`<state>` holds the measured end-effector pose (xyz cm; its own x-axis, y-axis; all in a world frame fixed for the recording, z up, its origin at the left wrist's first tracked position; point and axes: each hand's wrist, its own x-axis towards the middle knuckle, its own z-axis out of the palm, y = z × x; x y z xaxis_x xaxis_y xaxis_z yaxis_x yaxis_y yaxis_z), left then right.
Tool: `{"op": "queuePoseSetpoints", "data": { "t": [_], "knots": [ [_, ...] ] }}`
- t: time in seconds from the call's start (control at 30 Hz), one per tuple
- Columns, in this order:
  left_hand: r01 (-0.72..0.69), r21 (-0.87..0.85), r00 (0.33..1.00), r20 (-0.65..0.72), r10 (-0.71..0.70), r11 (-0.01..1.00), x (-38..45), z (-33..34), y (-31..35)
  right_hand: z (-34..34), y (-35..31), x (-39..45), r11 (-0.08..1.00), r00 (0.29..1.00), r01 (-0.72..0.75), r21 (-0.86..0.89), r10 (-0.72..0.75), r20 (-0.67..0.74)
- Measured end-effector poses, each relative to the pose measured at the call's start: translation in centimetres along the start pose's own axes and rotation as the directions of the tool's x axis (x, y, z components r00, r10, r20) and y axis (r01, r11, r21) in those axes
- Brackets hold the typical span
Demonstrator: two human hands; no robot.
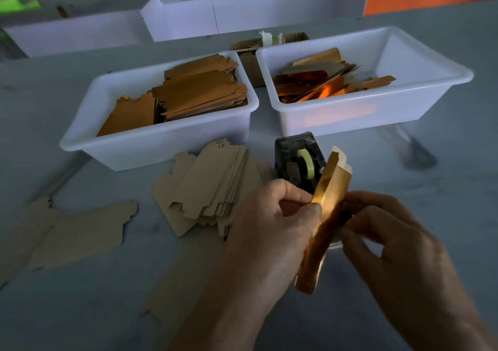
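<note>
Lower centre-right of frame: folded gold carton blank [322, 224], long axis near vertical, pinched between left hand [272, 224] and right hand [388, 240], left-hand side nearest tape dispenser [299, 159] just above.

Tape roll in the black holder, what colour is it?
Pale yellow-green tape roll, in the head view.

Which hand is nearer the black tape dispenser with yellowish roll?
Left. The left hand is just in front of the tape dispenser; the right hand lies farther right, past the shiny gold card both hold.
</note>
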<state>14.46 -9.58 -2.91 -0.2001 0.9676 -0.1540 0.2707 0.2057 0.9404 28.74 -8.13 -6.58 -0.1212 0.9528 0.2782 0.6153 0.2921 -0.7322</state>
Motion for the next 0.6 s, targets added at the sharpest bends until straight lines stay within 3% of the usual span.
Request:
{"op": "queuePoseSetpoints", "data": {
  "t": [0.1, 0.27, 0.37, 0.6],
  "knots": [
    [0.126, -0.208, 0.991, 0.07, -0.114, 0.97, 0.1, -0.5, -0.1, -2.2, 0.1, 0.4, 0.994, 0.999, -0.005, 0.109, 0.011, -0.049],
    [0.135, -0.331, 0.99, 0.074, -0.117, 0.934, -0.3, -0.3, -0.2, -3.2, -2.1, 1.1, 0.875, 0.961, -0.084, 0.476, -0.055, 0.271],
    [0.102, -0.312, 0.995, 0.022, -0.1, 0.945, -0.6, -0.2, -0.5, -2.4, -2.5, 1.4, 0.848, 0.934, -0.1, 0.52, -0.1, 0.344],
    [0.071, -0.299, 0.996, -0.025, -0.082, 0.951, -1.2, -0.4, -0.7, -1.8, -2.3, 1.8, 0.84, 0.947, -0.095, 0.534, -0.089, 0.309]
  ]
}}
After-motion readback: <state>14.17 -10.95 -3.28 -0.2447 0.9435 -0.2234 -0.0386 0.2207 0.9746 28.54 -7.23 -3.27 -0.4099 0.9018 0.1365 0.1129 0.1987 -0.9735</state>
